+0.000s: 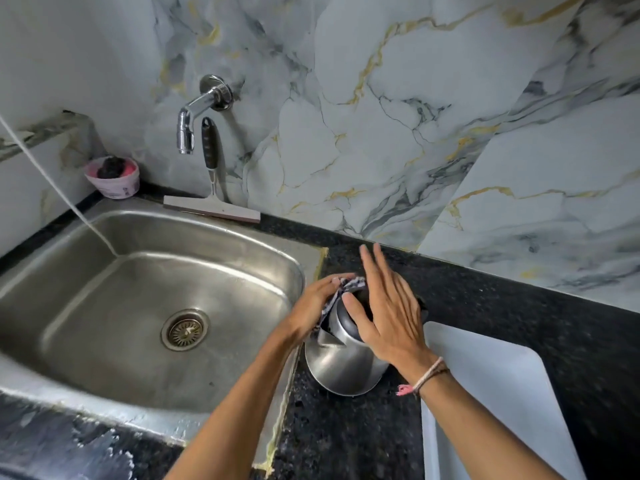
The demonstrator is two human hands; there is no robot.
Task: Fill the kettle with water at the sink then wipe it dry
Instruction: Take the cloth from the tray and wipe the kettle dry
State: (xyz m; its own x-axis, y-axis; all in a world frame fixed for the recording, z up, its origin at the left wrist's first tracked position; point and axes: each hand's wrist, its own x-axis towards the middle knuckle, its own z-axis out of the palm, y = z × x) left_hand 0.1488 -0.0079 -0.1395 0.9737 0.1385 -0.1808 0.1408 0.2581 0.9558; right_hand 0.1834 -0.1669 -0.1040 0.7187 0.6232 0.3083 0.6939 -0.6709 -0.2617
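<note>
A steel kettle (341,362) stands on the dark speckled counter (502,306), just right of the sink (138,282) and touching or almost touching the near left corner of a white tray (502,393). The left hand (317,306) has its grip closed on a checked cloth (341,289), pressing it against the far left side of the kettle's top. The right hand (388,306) lies flat over the kettle's lid with fingers straight and spread, its grip open and clasping nothing; the thumb rests on the dark top. A pink and white thread band (424,377) circles the right wrist.

The sink basin looks empty, with the drain (185,330) in its middle. On the far wall a chrome tap (197,116) sticks out above the sink, and a squeegee (211,188) leans upright against the marble-patterned wall (415,98), its blade on the counter. A small pink tub (112,180) holding something dark, perhaps a scrubber, sits in the far left corner. A thin white line (59,188) slants down into the sink; I cannot tell what it is.
</note>
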